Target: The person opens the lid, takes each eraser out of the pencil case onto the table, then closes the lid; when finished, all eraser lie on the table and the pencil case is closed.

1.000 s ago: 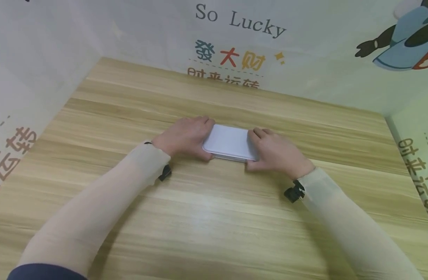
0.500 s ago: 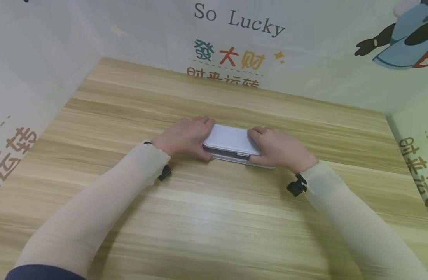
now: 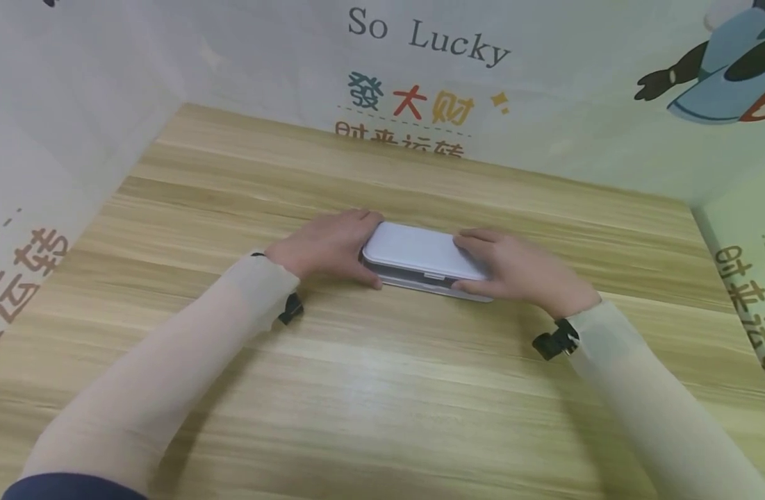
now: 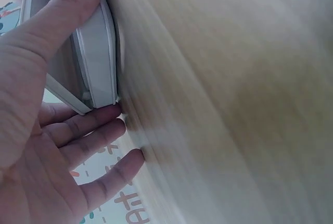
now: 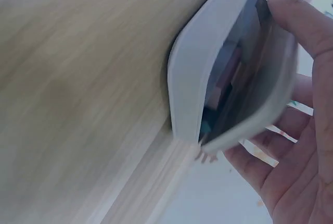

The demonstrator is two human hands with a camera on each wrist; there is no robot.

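Note:
A white hard-shell hinged case (image 3: 413,246) lies on the wooden table in the head view, its lid raised partway along the near side. My left hand (image 3: 326,243) holds the left end, thumb at the front and fingers behind. At the right end, my right hand (image 3: 522,271) grips the lid, fingers on top and thumb at its front edge. The right wrist view shows the case's base (image 5: 190,73) resting on the table, with dark items partly visible inside. In the left wrist view, my left thumb (image 4: 67,13) lies across the case's front.
The wooden table (image 3: 357,389) stretches around the case on every side. A pale printed cloth (image 3: 263,62) with lettering and cartoon figures stands behind the table and along both sides. Dark wrist cameras (image 3: 556,339) sit at both cuffs.
The case's lid has lifted from closed to partly open along the near side. My right hand has shifted right toward the case's end. The left hand has stayed nearly in place.

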